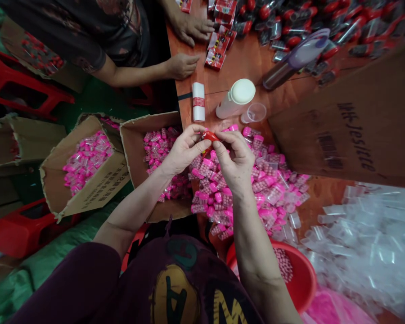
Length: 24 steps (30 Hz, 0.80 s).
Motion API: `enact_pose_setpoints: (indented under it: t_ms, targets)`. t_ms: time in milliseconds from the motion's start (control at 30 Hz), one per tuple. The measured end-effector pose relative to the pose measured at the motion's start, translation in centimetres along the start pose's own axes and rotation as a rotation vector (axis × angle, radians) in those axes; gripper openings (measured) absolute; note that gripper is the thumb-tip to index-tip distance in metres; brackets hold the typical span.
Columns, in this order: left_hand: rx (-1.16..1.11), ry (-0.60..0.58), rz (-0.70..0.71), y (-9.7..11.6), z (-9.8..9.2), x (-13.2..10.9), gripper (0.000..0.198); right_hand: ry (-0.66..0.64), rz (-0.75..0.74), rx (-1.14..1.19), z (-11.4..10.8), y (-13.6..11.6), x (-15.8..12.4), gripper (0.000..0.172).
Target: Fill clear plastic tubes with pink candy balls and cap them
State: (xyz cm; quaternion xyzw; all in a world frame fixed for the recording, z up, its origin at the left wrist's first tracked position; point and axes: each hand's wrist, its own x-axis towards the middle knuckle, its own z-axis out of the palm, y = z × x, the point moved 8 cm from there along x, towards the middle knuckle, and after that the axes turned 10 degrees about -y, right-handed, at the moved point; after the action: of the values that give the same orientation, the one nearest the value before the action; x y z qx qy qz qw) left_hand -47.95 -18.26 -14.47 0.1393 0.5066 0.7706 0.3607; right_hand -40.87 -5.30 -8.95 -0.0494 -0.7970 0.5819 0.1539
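My left hand (188,150) and my right hand (235,157) meet over the table, both pinching a small glossy red packet (210,136) between thumbs and fingers. A bit of yellow shows under it; its exact kind I cannot make out. Beneath and around my hands spreads a pile of small clear bottles with pink caps (266,184), filled with pink balls. Just beyond my fingers stand a white-lidded bottle (238,96) and a clear plastic cup (254,113). A white pack with a red band (198,102) lies left of them.
Cardboard boxes (113,180) of pink-capped bottles stand at left. A large carton (351,121) borders the right, near clear empty plastic tubes (364,247). A red bucket (307,279) holds pink balls. Across the table, a co-worker's hands (184,66) are near red packets (218,49) and red-capped bottles (324,27).
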Motion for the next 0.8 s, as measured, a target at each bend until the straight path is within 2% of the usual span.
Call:
enact_pose_setpoints:
  t_ms: [167, 333, 467, 567, 800]
  targets:
    - [-0.058, 0.045, -0.037, -0.7, 0.3, 0.3, 0.047, 0.01, 0.031, -0.005, 0.2, 1.3, 0.1, 0.031]
    - [-0.115, 0.065, -0.08, -1.6, 0.1, 0.6, 0.043, 0.011, 0.035, 0.014, 0.8, 2.6, -0.2, 0.05]
    - [-0.169, 0.092, -0.109, -2.6, -0.3, 1.0, 0.045, -0.019, -0.034, -0.079, 1.0, 1.8, 0.1, 0.039]
    - [-0.191, 0.095, -0.136, -3.2, -0.5, 1.2, 0.045, 0.001, -0.053, -0.128, 0.8, 1.3, 0.4, 0.043]
    - [-0.138, 0.12, -0.008, -1.9, -1.2, 1.9, 0.049, -0.051, -0.054, -0.194, 0.8, 1.5, 1.4, 0.046]
